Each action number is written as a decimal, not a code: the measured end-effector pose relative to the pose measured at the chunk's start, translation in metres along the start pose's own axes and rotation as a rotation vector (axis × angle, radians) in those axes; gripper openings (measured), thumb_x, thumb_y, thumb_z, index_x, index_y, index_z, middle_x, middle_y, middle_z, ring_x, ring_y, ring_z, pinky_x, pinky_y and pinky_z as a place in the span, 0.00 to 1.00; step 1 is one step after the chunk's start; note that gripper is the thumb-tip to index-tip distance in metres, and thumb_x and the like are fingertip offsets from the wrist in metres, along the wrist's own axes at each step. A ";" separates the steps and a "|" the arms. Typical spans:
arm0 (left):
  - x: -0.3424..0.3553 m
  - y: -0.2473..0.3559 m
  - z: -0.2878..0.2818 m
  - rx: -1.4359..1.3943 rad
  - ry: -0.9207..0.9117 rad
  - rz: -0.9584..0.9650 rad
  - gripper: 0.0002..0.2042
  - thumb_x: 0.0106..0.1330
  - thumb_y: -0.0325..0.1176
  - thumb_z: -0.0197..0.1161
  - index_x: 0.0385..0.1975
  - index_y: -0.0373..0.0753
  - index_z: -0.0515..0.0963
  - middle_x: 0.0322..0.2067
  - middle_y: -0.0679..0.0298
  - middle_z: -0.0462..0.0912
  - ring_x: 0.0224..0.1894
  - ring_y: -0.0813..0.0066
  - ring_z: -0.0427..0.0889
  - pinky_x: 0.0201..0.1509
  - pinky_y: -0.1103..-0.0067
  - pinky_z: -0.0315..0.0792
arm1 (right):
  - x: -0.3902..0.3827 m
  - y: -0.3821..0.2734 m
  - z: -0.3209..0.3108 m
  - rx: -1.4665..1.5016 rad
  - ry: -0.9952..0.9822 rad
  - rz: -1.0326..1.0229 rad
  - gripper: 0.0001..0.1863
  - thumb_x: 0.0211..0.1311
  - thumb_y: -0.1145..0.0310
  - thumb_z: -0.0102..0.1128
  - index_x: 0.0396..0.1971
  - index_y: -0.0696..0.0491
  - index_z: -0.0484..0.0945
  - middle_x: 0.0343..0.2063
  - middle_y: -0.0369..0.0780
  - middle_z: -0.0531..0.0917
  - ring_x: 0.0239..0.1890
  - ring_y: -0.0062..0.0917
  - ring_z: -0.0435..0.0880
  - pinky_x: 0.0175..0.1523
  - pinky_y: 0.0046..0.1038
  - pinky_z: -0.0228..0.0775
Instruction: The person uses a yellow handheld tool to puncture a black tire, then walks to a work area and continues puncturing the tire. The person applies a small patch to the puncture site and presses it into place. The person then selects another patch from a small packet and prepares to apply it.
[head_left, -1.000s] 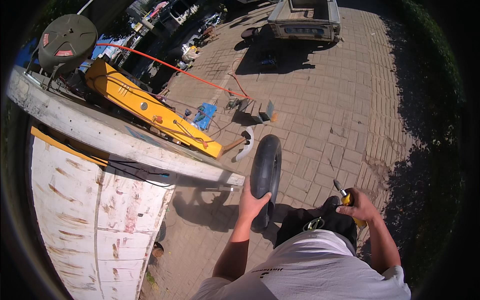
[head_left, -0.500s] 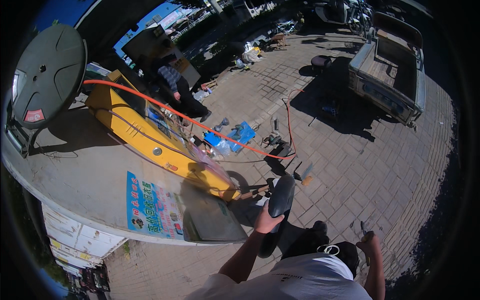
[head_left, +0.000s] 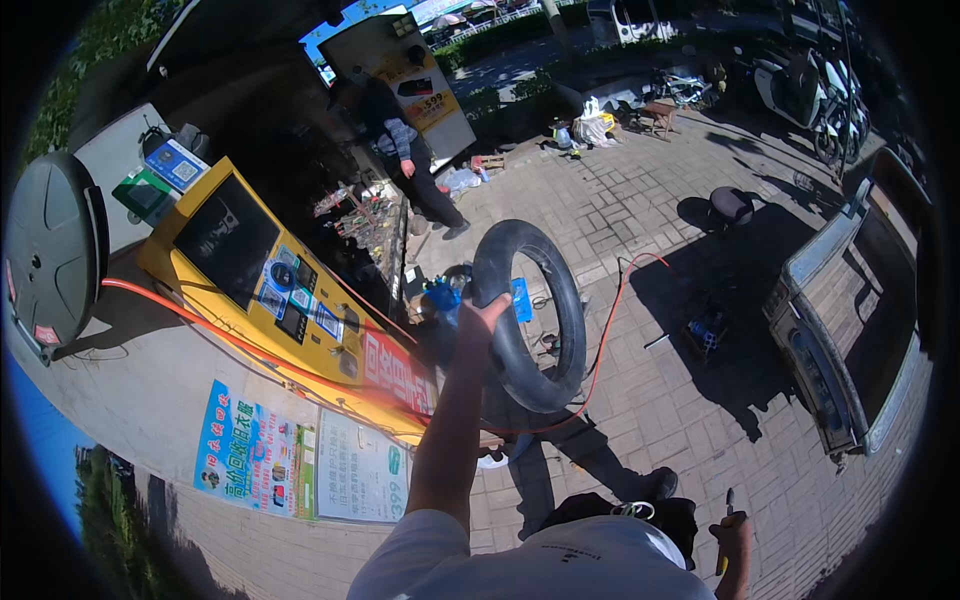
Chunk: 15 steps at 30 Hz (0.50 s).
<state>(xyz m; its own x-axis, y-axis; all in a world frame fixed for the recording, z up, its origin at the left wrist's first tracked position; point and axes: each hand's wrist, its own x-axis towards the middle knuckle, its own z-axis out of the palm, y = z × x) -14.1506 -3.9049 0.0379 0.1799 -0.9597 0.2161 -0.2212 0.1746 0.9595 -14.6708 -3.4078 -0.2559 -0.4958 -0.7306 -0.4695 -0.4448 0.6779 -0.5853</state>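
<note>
Before you spread a sunlit brick pavement (head_left: pixel 680 410); on it, you had the far end of an orange hose (head_left: pixel 605 347), a round dark stool (head_left: pixel 732 205), a white bag (head_left: pixel 596 125), and, shaded, something blue (head_left: pixel 712 324), possibly a tool.

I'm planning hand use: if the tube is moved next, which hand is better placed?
Probably the left hand: it grips the tube by its side. The right hand is apart from the tube and occupied with a tool.
</note>
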 end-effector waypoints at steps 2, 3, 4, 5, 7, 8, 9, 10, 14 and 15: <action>0.071 0.019 -0.003 0.128 0.148 -0.046 0.33 0.56 0.34 0.77 0.61 0.31 0.72 0.48 0.56 0.84 0.44 0.69 0.85 0.45 0.70 0.81 | 0.073 -0.045 -0.039 0.002 -0.001 -0.092 0.25 0.32 0.67 0.81 0.30 0.59 0.75 0.24 0.44 0.84 0.28 0.37 0.85 0.37 0.38 0.79; 0.104 0.036 -0.007 0.133 0.177 -0.161 0.33 0.55 0.35 0.78 0.60 0.31 0.73 0.47 0.55 0.84 0.42 0.68 0.85 0.44 0.69 0.82 | 0.105 -0.069 -0.059 0.000 0.013 -0.124 0.25 0.32 0.67 0.81 0.30 0.58 0.75 0.24 0.44 0.84 0.28 0.37 0.85 0.36 0.37 0.79; 0.134 0.056 -0.012 0.022 0.156 -0.170 0.32 0.55 0.36 0.78 0.58 0.30 0.75 0.44 0.55 0.85 0.40 0.65 0.86 0.42 0.68 0.82 | 0.136 -0.094 -0.078 -0.002 0.039 -0.194 0.24 0.33 0.68 0.81 0.30 0.59 0.75 0.24 0.44 0.84 0.27 0.36 0.85 0.36 0.37 0.79; 0.162 0.076 -0.016 -0.091 0.165 -0.153 0.30 0.54 0.36 0.78 0.56 0.30 0.76 0.42 0.54 0.85 0.37 0.63 0.86 0.41 0.66 0.82 | 0.164 -0.120 -0.097 -0.071 0.057 -0.206 0.24 0.34 0.69 0.80 0.31 0.59 0.75 0.23 0.44 0.84 0.27 0.36 0.85 0.36 0.37 0.79; 0.218 0.110 -0.022 0.048 0.297 -0.097 0.28 0.53 0.36 0.78 0.52 0.30 0.79 0.38 0.54 0.86 0.33 0.60 0.87 0.40 0.65 0.82 | 0.211 -0.176 -0.129 0.047 0.088 -0.299 0.23 0.35 0.71 0.78 0.31 0.60 0.75 0.25 0.44 0.84 0.28 0.35 0.86 0.37 0.38 0.80; 0.246 0.121 -0.025 0.072 0.335 -0.073 0.28 0.52 0.37 0.78 0.52 0.30 0.79 0.38 0.53 0.86 0.34 0.60 0.87 0.41 0.64 0.83 | 0.230 -0.203 -0.142 -0.002 0.071 -0.339 0.23 0.38 0.71 0.76 0.35 0.62 0.75 0.24 0.46 0.85 0.26 0.34 0.87 0.32 0.37 0.81; 0.274 0.130 -0.028 0.086 0.358 -0.072 0.29 0.52 0.37 0.79 0.52 0.30 0.79 0.38 0.53 0.86 0.35 0.59 0.88 0.42 0.64 0.83 | 0.246 -0.227 -0.151 0.047 0.032 -0.305 0.23 0.39 0.71 0.76 0.36 0.63 0.74 0.24 0.47 0.85 0.25 0.34 0.87 0.30 0.37 0.80; 0.302 0.137 -0.032 0.162 0.394 -0.067 0.31 0.51 0.38 0.79 0.53 0.30 0.78 0.40 0.52 0.86 0.36 0.58 0.88 0.43 0.63 0.83 | 0.262 -0.247 -0.157 0.081 -0.003 -0.244 0.24 0.40 0.71 0.75 0.38 0.63 0.74 0.24 0.47 0.85 0.24 0.34 0.88 0.28 0.36 0.80; 0.405 0.155 -0.038 0.384 0.503 -0.081 0.40 0.45 0.38 0.81 0.59 0.25 0.73 0.49 0.49 0.85 0.46 0.59 0.87 0.52 0.67 0.81 | 0.339 -0.264 -0.130 -0.180 0.147 -0.380 0.26 0.43 0.67 0.73 0.41 0.63 0.74 0.25 0.50 0.85 0.27 0.35 0.89 0.29 0.38 0.80; 0.431 0.157 -0.039 0.403 0.526 -0.104 0.45 0.44 0.39 0.81 0.63 0.24 0.69 0.52 0.47 0.83 0.50 0.57 0.86 0.55 0.67 0.80 | 0.360 -0.256 -0.117 -0.238 0.136 -0.269 0.24 0.43 0.66 0.74 0.39 0.62 0.74 0.26 0.49 0.84 0.29 0.37 0.89 0.31 0.40 0.79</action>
<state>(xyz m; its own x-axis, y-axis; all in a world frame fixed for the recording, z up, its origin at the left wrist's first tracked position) -14.0703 -4.2830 0.2885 0.6407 -0.7137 0.2833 -0.4998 -0.1075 0.8594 -14.8226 -3.8349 -0.1982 -0.4250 -0.8785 -0.2181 -0.7254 0.4747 -0.4984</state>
